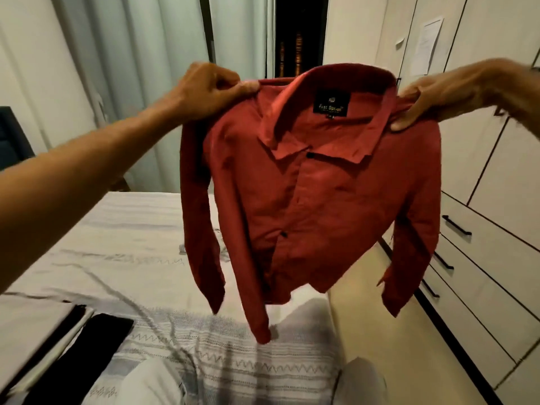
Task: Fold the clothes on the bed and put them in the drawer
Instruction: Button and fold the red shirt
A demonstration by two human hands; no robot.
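Head view shows a red long-sleeved collared cotton shirt hanging in the air above the white patterned bed. Left hand pinches one shoulder in its grip and right hand pinches the other, so the sleeves dangle below.

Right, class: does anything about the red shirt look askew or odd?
The red shirt hangs tilted: the left hand and right hand pinch its shoulders, the hem swinging left. Nothing looks damaged.
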